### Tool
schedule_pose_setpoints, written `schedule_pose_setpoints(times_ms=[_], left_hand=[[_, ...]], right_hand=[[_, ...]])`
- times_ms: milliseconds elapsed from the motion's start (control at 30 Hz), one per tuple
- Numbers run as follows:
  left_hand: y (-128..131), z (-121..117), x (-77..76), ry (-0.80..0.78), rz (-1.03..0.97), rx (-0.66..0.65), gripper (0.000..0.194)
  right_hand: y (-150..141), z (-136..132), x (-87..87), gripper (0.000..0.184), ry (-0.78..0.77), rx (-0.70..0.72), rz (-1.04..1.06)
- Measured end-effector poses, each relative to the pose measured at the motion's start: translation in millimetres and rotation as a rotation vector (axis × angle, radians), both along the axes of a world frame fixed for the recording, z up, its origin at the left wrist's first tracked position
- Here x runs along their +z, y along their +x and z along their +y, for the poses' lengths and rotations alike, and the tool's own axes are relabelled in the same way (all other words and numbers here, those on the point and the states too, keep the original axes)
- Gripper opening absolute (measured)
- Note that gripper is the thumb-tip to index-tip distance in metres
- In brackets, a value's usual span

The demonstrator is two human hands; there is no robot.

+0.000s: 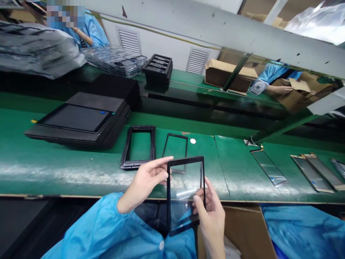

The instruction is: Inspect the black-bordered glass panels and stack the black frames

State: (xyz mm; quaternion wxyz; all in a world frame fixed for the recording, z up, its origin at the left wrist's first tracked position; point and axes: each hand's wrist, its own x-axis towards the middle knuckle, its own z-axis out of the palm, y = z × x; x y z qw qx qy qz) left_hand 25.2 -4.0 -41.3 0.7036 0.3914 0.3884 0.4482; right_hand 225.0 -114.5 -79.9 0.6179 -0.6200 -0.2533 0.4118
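A clear glass panel with a black border (185, 194) is held upright over the near edge of the green bench (54, 169). My left hand (147, 181) grips its left edge, thumb and fingers closed on the border. My right hand (211, 212) pinches its lower right edge. Just beyond the panel lie a thick black frame (139, 146) and a thin black frame (175, 147) flat on the bench. Both my arms wear blue sleeves.
A black tray stack with a dark screen (78, 120) sits at left. Several glass panels (268, 167) lie at right. An open cardboard box (245, 230) is below the bench edge. Across the bench, another person's hand (281, 89) rests on cardboard; black trays (158, 67) stand behind.
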Motion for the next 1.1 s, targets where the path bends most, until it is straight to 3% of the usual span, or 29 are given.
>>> schedule_pose_setpoints(times_ms=[233, 567, 733, 867, 967, 1100], left_hand=[[0, 0, -3.9, -0.009, -0.018, -0.021, 0.047], [1, -1, -3.6, -0.017, 0.009, -0.028, 0.048], [3, -1, -0.9, -0.022, 0.031, -0.023, 0.051], [3, -1, 2.4, -0.021, 0.079, 0.005, 0.052], [2, -2, 6.0, 0.003, 0.147, -0.015, 0.051], [-2, -8, 10.6, 0.056, 0.257, -0.082, 0.046]], right_hand=[[-1, 0, 9.4, 0.065, -0.029, 0.021, -0.002], [-2, 1, 7.2, 0.069, -0.043, 0.038, -0.013], [1, -4, -3.6, 0.071, -0.058, 0.061, -0.045], [8, -6, -9.4, 0.063, -0.024, 0.072, -0.333], [18, 2, -1.0, 0.051, 0.073, 0.022, -0.589], [34, 22, 20.2, 0.047, 0.108, 0.139, -0.305]])
